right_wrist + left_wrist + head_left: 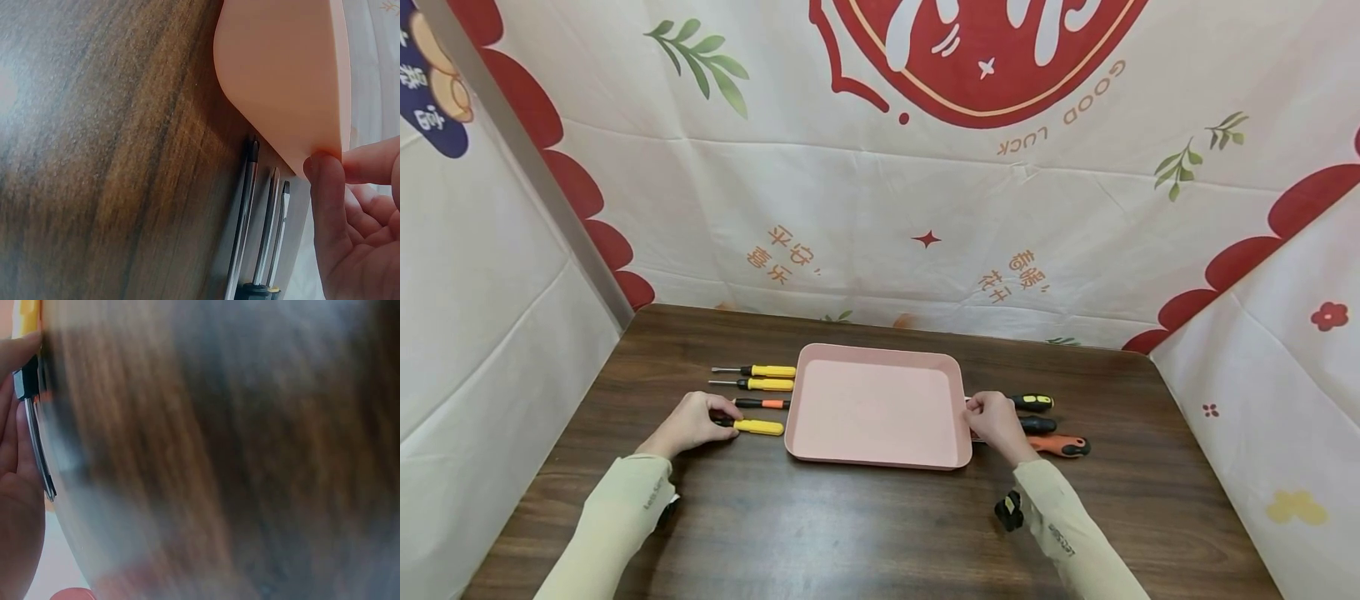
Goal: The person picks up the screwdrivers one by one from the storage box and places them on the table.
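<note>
A shallow pink tray (880, 457) sits at the middle of the table. My right hand (998, 423) pinches its right rim between thumb and fingers; the right wrist view shows the thumb on the outside of the tray wall (275, 94). To the tray's left, my left hand (695, 425) holds a yellow-handled screwdriver (762, 427) near its black collar. In the left wrist view, the metal shank (35, 434) runs down past the palm. Just beyond lie a black-and-orange screwdriver (772, 404) and two more yellow screwdrivers (771, 384), handles toward the tray.
Right of the tray lie a black-and-yellow screwdriver (1034, 402), a black one (1039, 425) and an orange-and-black one (1063, 446), partly behind my right hand. The brown table (850, 533) ends at a printed white cloth (880, 192) behind and at both sides.
</note>
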{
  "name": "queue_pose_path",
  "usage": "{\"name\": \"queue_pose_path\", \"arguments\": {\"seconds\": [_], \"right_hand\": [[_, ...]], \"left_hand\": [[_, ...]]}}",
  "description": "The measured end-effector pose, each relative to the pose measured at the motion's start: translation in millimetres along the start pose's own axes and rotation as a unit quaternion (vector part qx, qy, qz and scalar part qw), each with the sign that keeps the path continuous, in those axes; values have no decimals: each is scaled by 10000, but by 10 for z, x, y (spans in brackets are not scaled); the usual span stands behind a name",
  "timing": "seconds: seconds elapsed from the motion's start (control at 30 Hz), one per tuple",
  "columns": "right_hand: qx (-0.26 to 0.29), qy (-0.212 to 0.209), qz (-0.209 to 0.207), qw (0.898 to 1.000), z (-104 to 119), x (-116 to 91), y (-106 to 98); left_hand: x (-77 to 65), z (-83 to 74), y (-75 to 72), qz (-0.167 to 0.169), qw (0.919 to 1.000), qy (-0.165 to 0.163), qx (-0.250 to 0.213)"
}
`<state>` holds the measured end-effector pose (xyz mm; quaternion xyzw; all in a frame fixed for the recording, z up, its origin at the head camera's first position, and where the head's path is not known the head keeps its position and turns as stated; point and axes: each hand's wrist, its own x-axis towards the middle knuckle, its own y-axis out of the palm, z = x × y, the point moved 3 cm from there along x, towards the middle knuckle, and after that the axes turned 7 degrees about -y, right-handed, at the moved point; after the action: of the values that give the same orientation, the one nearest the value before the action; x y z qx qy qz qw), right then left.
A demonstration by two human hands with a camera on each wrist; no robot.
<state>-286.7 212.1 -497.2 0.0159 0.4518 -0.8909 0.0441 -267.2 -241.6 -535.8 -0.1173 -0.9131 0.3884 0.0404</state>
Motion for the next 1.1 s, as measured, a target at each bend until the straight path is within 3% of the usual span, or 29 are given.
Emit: {"name": "queue_pose_path", "arguments": {"seconds": [0.67, 1.0, 1.1], "right_hand": [[66, -84, 55, 9999, 47, 18, 22], [124, -59, 60, 9999, 67, 82, 50], [172, -97, 111, 9997, 44, 94, 73]], "left_hand": [[-44, 30, -6, 43, 9999, -131, 79], [-63, 26, -20, -148, 9999, -87, 17], [-83, 0, -34, -449, 9990, -29, 19]]}}
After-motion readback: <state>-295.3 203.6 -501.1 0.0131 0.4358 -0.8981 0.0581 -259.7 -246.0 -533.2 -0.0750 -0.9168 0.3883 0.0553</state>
